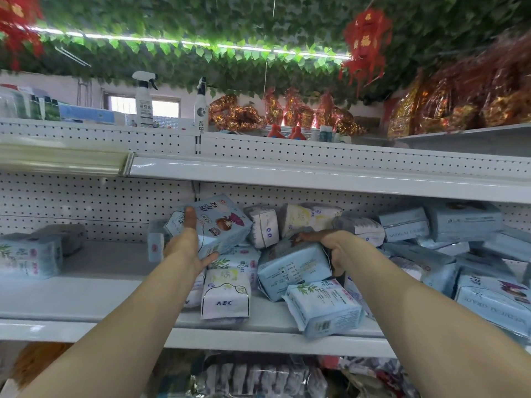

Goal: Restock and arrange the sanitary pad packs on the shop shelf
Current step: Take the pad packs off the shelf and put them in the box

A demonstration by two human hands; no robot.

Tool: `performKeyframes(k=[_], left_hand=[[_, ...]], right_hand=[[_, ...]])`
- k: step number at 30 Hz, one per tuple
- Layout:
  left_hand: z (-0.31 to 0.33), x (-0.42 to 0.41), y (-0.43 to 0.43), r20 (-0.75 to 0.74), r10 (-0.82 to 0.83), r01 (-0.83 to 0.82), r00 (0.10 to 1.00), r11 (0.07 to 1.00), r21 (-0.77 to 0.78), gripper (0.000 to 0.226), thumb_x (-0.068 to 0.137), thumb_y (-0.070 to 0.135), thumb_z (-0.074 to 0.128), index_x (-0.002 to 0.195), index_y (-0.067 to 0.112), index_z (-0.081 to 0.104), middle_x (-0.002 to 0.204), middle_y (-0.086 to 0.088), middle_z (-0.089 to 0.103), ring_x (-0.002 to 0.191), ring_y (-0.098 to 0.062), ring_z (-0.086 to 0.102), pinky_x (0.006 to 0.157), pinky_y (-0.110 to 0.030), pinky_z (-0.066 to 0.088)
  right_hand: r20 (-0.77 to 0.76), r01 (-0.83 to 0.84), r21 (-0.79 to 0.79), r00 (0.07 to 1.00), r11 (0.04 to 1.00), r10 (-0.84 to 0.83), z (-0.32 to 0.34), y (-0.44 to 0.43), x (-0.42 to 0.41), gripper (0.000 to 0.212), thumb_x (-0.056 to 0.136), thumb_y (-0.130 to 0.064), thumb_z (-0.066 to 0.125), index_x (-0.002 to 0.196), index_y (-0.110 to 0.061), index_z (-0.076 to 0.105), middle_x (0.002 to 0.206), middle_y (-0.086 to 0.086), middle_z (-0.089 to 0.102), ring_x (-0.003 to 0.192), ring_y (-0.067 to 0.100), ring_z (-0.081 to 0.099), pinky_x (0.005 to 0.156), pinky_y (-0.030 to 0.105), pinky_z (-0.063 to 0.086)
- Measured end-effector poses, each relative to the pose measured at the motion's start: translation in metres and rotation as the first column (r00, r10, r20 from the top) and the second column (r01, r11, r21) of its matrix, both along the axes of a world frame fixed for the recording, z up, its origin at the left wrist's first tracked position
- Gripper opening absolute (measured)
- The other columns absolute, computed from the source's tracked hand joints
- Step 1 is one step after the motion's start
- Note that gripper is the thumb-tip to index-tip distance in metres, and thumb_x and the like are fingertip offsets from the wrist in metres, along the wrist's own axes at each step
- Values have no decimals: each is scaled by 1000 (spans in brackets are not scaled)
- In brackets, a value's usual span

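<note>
Pad packs (321,308) heaped on the shelf (109,297), middle to right; a small stack (30,255) far left

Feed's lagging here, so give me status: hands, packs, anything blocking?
Left hand grips cartoon-print pack, tilted. Right hand grips pale blue pack. Jumbled packs crowd the shelf around both.
</note>
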State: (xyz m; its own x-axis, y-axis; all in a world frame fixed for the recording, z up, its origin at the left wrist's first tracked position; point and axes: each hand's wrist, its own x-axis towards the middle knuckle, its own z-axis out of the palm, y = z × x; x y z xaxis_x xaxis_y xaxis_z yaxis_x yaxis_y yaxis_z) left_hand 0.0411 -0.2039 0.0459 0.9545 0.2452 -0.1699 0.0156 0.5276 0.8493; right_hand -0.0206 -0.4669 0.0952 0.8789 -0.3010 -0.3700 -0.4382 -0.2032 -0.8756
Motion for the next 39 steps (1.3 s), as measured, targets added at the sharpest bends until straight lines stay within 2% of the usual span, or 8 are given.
performKeyframes(k=[8,11,15,20,23,27,33,39], left_hand=[[4,-4,1,-7,-17,17,1000,1000,8,77,70,79,63,117,19,54,120,-10,57,97,-34,66,54,-41,60],[5,-4,0,0,-33,33,999,999,-4,74,74,77,62,117,18,53,118,-9,57,92,-31,65,63,-43,61],[7,-6,1,-22,-39,39,999,999,-14,67,78,74,62,116,20,52,123,-9,54,101,-34,63,79,-49,61],[13,-10,8,-53,-72,70,996,997,-43,78,73,79,62,123,21,53,130,-8,57,103,-35,65,65,-45,62],[19,-11,12,-66,-81,77,995,995,-66,83,70,81,62,129,22,53,130,-8,57,104,-37,64,50,-42,60],[27,-17,12,-64,-88,86,994,996,-35,80,71,84,58,124,24,55,120,-7,60,98,-35,66,47,-41,59],[33,-46,-9,-86,-118,119,989,993,17,77,73,89,48,105,20,60,103,-12,71,93,-33,69,80,-51,59],[40,-95,-58,-105,-154,157,982,987,21,83,74,91,43,115,22,64,99,-11,74,84,-31,70,55,-47,54]], right_hand=[[79,12,57,997,998,-16,11,-2,-2,43,81,-35,84,104,-5,64,106,18,72,108,36,68,101,57,50],[110,45,131,992,990,-60,13,-5,-5,40,80,-29,85,107,-3,69,103,17,75,106,36,70,97,59,52],[114,100,219,985,971,-127,14,-7,-11,33,77,-24,87,91,-3,67,71,15,75,93,35,72,90,60,55],[140,146,279,972,949,-190,18,-4,-23,30,78,-16,84,94,-3,62,68,15,74,87,36,72,87,64,54],[154,143,333,967,932,-204,20,-3,-31,41,64,-6,84,100,-4,63,94,16,76,95,40,71,88,67,53],[173,160,365,956,917,-236,19,-7,-42,26,84,-8,77,103,-8,58,104,17,67,96,42,65,87,66,53],[184,94,472,962,876,-202,12,-25,-66,41,84,-12,77,119,-10,56,117,20,67,99,42,68,75,65,56],[221,63,532,952,844,-211,8,-63,-114,29,88,-18,77,107,-5,60,111,21,68,104,39,67,100,60,49]])
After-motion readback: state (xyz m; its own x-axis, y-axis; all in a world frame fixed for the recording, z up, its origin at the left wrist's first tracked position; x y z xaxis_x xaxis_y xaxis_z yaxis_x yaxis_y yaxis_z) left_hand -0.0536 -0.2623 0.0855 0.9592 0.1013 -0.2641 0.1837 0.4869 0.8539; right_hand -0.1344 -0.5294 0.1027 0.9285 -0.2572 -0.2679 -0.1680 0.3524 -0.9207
